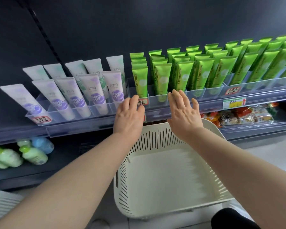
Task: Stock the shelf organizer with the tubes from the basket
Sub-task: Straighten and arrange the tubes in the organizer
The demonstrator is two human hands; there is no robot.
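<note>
Now left hand [129, 113], right hand [183, 111] at organizer [155, 98] front, fingers [175, 98] relaxed, empty.

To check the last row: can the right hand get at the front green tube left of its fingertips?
Probably yes. The right hand is open and holds nothing, and the front green tube stands just beyond it; only the low clear organizer wall lies between.

Left hand [129, 113] and right hand [183, 111], fingers extended, rest side by side against the front wall of the clear shelf organizer [155, 99]. Green tubes [162, 78] stand in rows behind it, with white-and-purple tubes [96, 91] to the left. A cream slotted basket [122, 187] sits below the forearms.
</note>
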